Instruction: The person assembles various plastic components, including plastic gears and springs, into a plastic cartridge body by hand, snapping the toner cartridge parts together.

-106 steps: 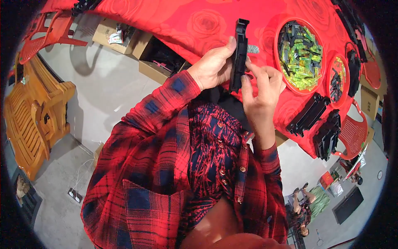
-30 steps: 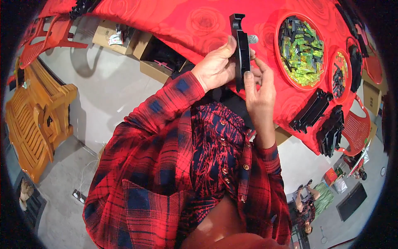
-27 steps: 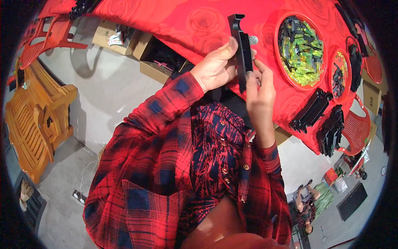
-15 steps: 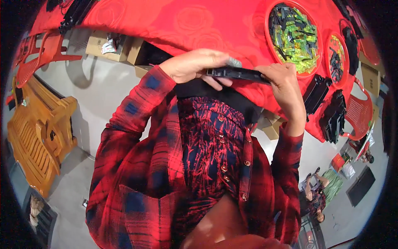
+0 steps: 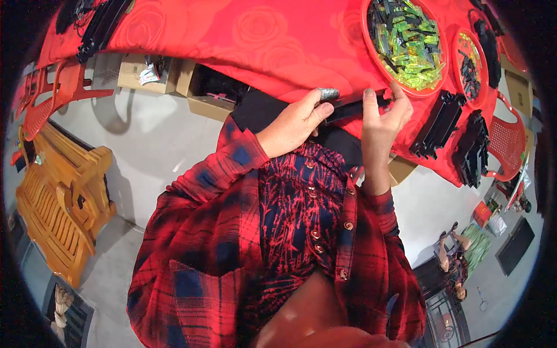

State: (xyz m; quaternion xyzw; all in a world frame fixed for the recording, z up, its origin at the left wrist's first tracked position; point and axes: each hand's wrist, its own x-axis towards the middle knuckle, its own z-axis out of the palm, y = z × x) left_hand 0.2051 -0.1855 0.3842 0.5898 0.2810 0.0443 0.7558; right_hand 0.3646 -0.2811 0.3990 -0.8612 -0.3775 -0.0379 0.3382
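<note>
My left hand point(image 5: 297, 123) is closed around one end of a long, narrow black plastic part point(image 5: 350, 111), held over my lap at the table's front edge. Grey wrapping point(image 5: 329, 93) covers one of its fingertips. At the part's other end is my right hand point(image 5: 384, 119), thumb lying over the part and forefinger stretched past it. Its remaining fingers are hidden. Just beyond that hand stands a round red tray point(image 5: 445, 61) heaped with small yellow-green clear pieces and black pieces.
A smaller red basket point(image 5: 485, 72) holds small black and orange pieces. Stacks of long black parts point(image 5: 439, 124) lie at the right edge of the red-clothed table point(image 5: 261, 29); more black parts point(image 5: 101, 32) lie far left. Cardboard boxes point(image 5: 209, 107), a wooden bench point(image 5: 58, 214) and red chairs point(image 5: 506, 142) stand around.
My left hand has moved right and lower along the black part, its thumb now on top. My right hand has turned, with thumb and forefinger pointing away from me. The view has shifted slightly.
</note>
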